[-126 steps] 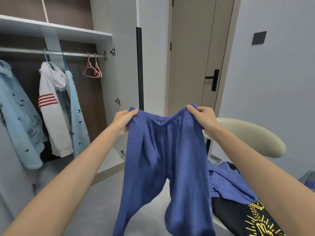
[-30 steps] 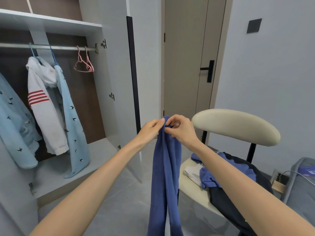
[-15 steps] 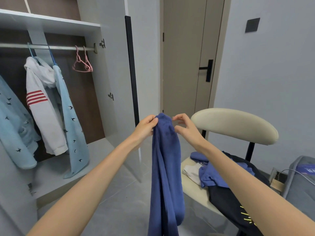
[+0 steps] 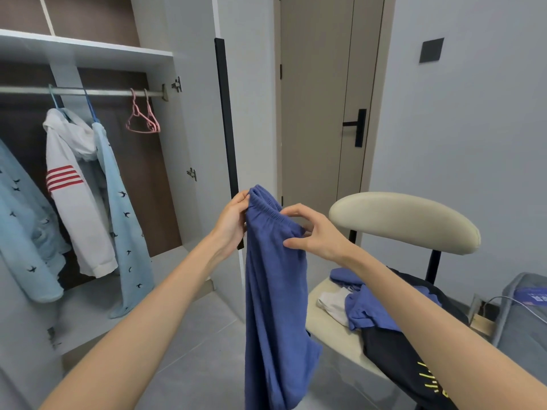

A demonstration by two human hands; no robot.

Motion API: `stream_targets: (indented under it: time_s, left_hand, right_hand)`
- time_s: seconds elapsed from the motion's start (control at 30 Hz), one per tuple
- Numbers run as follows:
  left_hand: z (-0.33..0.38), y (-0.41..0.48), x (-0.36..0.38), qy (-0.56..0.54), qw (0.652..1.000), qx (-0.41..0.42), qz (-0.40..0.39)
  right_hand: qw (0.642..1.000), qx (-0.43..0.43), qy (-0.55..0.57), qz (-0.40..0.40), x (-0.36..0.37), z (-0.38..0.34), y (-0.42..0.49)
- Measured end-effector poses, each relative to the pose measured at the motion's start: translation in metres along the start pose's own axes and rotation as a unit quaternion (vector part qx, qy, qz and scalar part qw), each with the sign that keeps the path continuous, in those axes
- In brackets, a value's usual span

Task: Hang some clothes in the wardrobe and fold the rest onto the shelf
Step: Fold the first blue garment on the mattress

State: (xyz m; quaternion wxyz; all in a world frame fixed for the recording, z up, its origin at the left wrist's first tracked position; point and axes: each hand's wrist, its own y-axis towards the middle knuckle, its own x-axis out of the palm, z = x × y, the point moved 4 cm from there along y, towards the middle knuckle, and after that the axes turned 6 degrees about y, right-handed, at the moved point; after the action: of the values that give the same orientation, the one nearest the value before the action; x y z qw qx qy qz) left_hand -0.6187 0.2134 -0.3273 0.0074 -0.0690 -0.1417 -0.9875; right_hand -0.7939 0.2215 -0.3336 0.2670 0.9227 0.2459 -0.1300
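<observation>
Blue trousers (image 4: 273, 291), folded lengthwise, hang down in front of me. My left hand (image 4: 233, 220) grips the left end of their elastic waistband. My right hand (image 4: 313, 230) pinches the waistband's right side between thumb and fingers. To the left, the open wardrobe has a rail (image 4: 80, 92) carrying a white hoodie with red stripes (image 4: 69, 190), pale blue bird-print garments (image 4: 124, 214) and two empty pink hangers (image 4: 143, 121). A white shelf (image 4: 88, 51) runs above the rail.
A beige chair (image 4: 405, 220) at the right carries a blue garment (image 4: 370, 309), a white one (image 4: 333, 303) and a black one with yellow print (image 4: 408, 359). The open wardrobe door (image 4: 207, 143) stands just behind my hands. A closed room door (image 4: 322, 99) lies beyond it.
The trousers, earlier held spread by the waistband, were brought together lengthwise. In the last half second my right hand came back onto the waistband and pinched it.
</observation>
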Motion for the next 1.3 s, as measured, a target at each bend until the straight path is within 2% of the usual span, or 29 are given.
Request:
stream_targets:
  time_s: [0.13, 0.27, 0.4, 0.53, 0.57, 0.63, 0.73, 0.8, 0.83, 0.93, 1.1, 1.17, 1.23, 1.3]
  left_hand:
    - [0.003, 0.000, 0.001, -0.003, 1.000, 0.007, 0.000]
    - [0.008, 0.000, 0.000, 0.053, 0.998, 0.024, 0.034]
    - [0.009, -0.002, -0.010, 0.108, 0.991, 0.032, 0.074]
    - [0.003, -0.002, -0.023, 0.161, 0.978, 0.023, 0.127]
    - [0.001, -0.002, -0.025, 0.176, 0.975, 0.018, 0.137]
    - [-0.002, -0.002, -0.026, 0.203, 0.968, 0.006, 0.146]
    - [-0.004, -0.002, -0.022, 0.233, 0.963, -0.009, 0.136]
    - [-0.006, -0.002, -0.019, 0.253, 0.959, -0.015, 0.126]
    - [-0.006, -0.002, -0.018, 0.261, 0.957, -0.018, 0.122]
    - [-0.007, -0.001, -0.020, 0.269, 0.955, -0.027, 0.119]
    - [-0.009, 0.000, -0.025, 0.281, 0.952, -0.047, 0.114]
    - [-0.007, 0.000, -0.028, 0.275, 0.952, -0.044, 0.126]
    - [-0.004, 0.002, -0.033, 0.269, 0.950, -0.044, 0.149]
    - [0.000, 0.003, -0.041, 0.303, 0.934, -0.047, 0.182]
  right_hand:
    - [0.986, -0.035, -0.162, -0.030, 0.015, -0.008, 0.001]
    - [0.945, -0.013, -0.320, -0.061, 0.026, -0.005, -0.001]
    - [0.889, -0.025, -0.457, -0.020, 0.018, -0.009, -0.002]
    - [0.840, -0.123, -0.526, 0.041, 0.011, -0.024, 0.000]
    - [0.842, -0.153, -0.515, 0.049, 0.010, -0.030, -0.001]
    - [0.874, -0.185, -0.447, 0.034, 0.012, -0.036, 0.000]
    - [0.949, -0.120, -0.290, -0.029, 0.024, -0.036, 0.002]
    - [0.965, -0.073, -0.248, -0.050, 0.029, -0.033, 0.004]
    - [0.960, -0.065, -0.266, -0.061, 0.030, -0.032, 0.004]
    - [0.914, -0.063, -0.388, -0.102, 0.027, -0.028, 0.006]
    - [0.909, -0.050, -0.399, -0.109, 0.018, -0.031, 0.017]
    - [0.872, -0.087, -0.471, -0.103, 0.015, -0.034, 0.023]
    - [0.816, -0.124, -0.558, -0.086, 0.013, -0.037, 0.030]
    - [0.758, -0.139, -0.634, -0.058, 0.011, -0.037, 0.036]
